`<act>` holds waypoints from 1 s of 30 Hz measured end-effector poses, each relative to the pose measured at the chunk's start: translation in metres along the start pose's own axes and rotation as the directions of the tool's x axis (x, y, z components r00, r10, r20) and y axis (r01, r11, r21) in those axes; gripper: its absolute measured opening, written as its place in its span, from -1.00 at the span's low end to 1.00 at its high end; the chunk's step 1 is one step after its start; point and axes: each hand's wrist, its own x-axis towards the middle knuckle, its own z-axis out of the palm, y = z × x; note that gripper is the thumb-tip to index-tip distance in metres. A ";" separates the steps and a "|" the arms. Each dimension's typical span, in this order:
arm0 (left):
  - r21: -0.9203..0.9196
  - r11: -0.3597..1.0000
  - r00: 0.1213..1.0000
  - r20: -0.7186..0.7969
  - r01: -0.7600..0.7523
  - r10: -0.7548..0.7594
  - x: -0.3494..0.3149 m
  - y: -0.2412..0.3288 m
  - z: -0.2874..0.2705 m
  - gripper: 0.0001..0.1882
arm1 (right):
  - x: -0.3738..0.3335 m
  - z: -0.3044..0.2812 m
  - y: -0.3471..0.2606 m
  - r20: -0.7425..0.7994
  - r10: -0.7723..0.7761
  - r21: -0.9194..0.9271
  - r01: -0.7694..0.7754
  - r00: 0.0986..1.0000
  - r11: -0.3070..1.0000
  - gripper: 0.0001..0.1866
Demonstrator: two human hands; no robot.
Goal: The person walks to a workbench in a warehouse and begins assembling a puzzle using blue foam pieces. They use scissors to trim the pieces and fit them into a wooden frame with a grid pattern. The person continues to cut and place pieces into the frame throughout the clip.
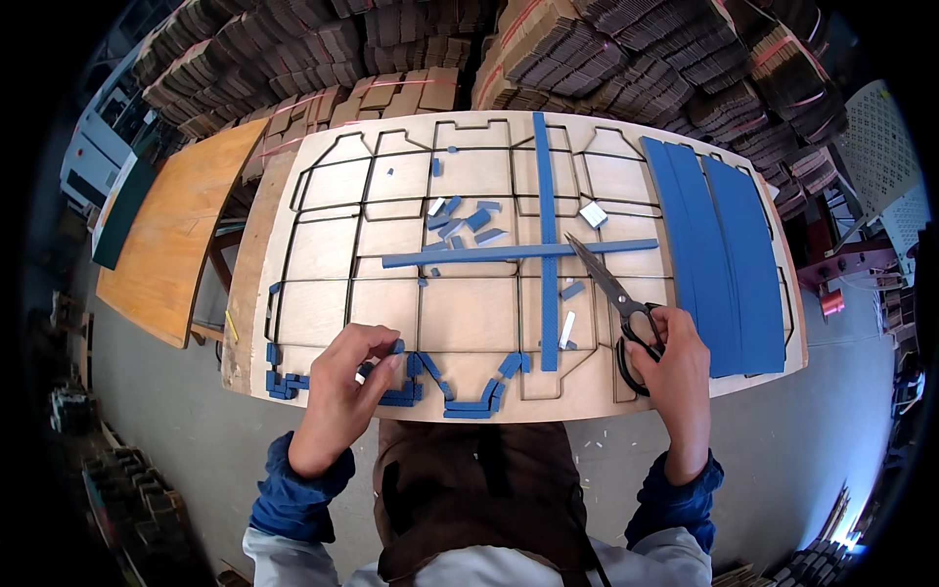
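Observation:
My right hand [673, 364] grips a pair of black-handled scissors [608, 280], fingers in the loops. Its blades point away and left, their tips by a long blue foam strip [460, 255] lying crosswise. In my left hand [344, 380] a small blue foam piece [396, 346] is pinched; a dark and white bit shows lower between the fingers. Beneath is a pale wooden cutting-die board [469, 323] with dark blade lines. Blue foam pieces [471, 407] line some blades along its near edge. A second long blue strip [545, 323] crosses the first.
Small blue offcuts [477, 220] lie scattered mid-board. Wide blue foam sheets [719, 254] cover the board's right side. An orange-brown wooden table [176, 245] stands at left. Bundled cardboard stacks [606, 59] rise behind. White scraps dot the grey floor [626, 460].

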 end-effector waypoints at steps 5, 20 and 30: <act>0.142 0.986 0.979 0.197 -0.085 0.056 0.048 -0.008 -0.007 -0.78 | 0.000 -0.002 0.004 0.022 -0.024 -0.053 0.025 0.999 0.998 -0.61; 0.299 0.931 0.951 0.283 -0.209 0.122 0.176 -0.024 0.004 -0.89 | 0.004 -0.010 0.011 -0.035 0.160 0.271 -0.144 0.987 0.952 -0.65; 0.371 0.898 0.892 0.450 -0.236 0.048 0.210 -0.022 0.027 -0.91 | -0.006 -0.011 0.034 -0.016 0.226 0.611 -0.169 0.974 0.773 -0.50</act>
